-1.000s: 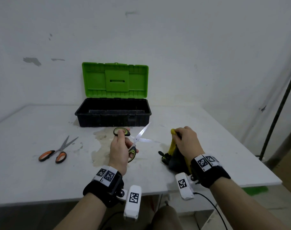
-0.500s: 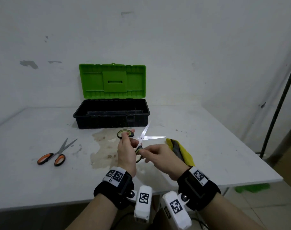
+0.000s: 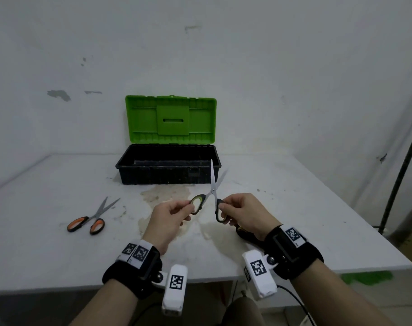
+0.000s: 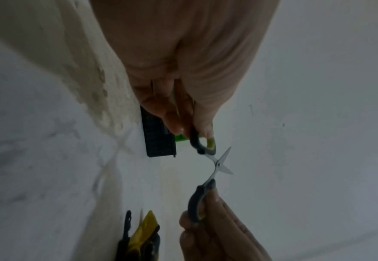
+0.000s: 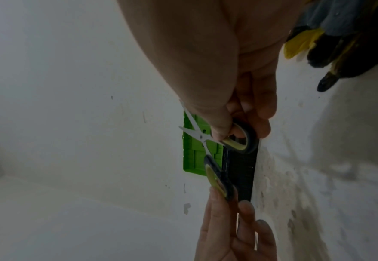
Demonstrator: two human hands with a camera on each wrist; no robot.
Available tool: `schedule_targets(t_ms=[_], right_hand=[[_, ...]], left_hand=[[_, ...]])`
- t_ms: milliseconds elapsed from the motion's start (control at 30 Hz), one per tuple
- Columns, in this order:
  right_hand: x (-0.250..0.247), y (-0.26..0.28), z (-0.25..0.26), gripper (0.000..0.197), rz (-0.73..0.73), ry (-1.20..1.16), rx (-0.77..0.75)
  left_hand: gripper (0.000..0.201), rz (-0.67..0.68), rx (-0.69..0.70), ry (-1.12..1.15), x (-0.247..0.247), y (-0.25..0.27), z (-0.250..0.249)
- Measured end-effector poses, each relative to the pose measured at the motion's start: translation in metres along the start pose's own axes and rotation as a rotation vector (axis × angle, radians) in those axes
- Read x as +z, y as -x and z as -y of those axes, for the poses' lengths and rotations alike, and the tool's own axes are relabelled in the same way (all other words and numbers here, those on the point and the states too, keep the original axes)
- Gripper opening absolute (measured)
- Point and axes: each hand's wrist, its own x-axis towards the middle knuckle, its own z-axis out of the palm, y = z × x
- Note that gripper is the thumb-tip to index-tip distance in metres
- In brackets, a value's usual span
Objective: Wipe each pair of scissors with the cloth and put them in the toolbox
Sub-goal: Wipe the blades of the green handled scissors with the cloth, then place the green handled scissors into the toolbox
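Note:
Green-and-black scissors [image 3: 213, 190] are held above the table with the blades spread and pointing up toward the toolbox. My left hand [image 3: 188, 207] pinches the left handle loop [image 4: 202, 143]. My right hand [image 3: 223, 208] pinches the right handle loop [image 5: 243, 139]. The yellow-and-grey cloth [image 3: 243, 232] lies on the table under my right wrist, mostly hidden in the head view and plainer in the left wrist view [image 4: 143, 234]. Orange-handled scissors [image 3: 90, 220] lie on the table at the left. The black toolbox [image 3: 153, 176] stands open behind, its green lid [image 3: 171, 120] upright.
The white table [image 3: 294, 208] has a brownish stain [image 3: 162, 196] in front of the toolbox. A white wall runs close behind. A dark pole [image 3: 402, 165] stands off the table's right edge.
My right hand let go of the cloth and took the scissors' second handle. Both hands lifted the scissors and turned the spread blades upward. The cloth now lies on the table.

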Motion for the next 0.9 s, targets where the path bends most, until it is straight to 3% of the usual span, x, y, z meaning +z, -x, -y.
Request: schedule_targets(t_ms=[333,433,567,767,900], right_hand=[[0.032,-0.008,0.010,0.015,-0.202,-0.207,-0.003],[0.038,-0.019,0.016,0.022,-0.339,-0.071,-0.087],[0.042,-0.040,0.027,0.034,-0.372,0.125,-0.096],[0.039,-0.083,0.044,0.035,-0.335,0.162,-0.062],[0.017,-0.130,0.060,0.034,-0.400,0.237,-0.016]], left_hand=[[0.015,-0.043,-0.092,0.164,0.012,0.003,-0.003],[0.019,-0.075,-0.134,0.247,0.017,-0.007,-0.013],[0.020,-0.048,-0.166,0.313,0.018,-0.026,-0.024],[0.018,0.041,-0.041,0.076,-0.007,-0.066,-0.036],[0.016,-0.068,0.081,-0.042,-0.067,-0.125,-0.048]])
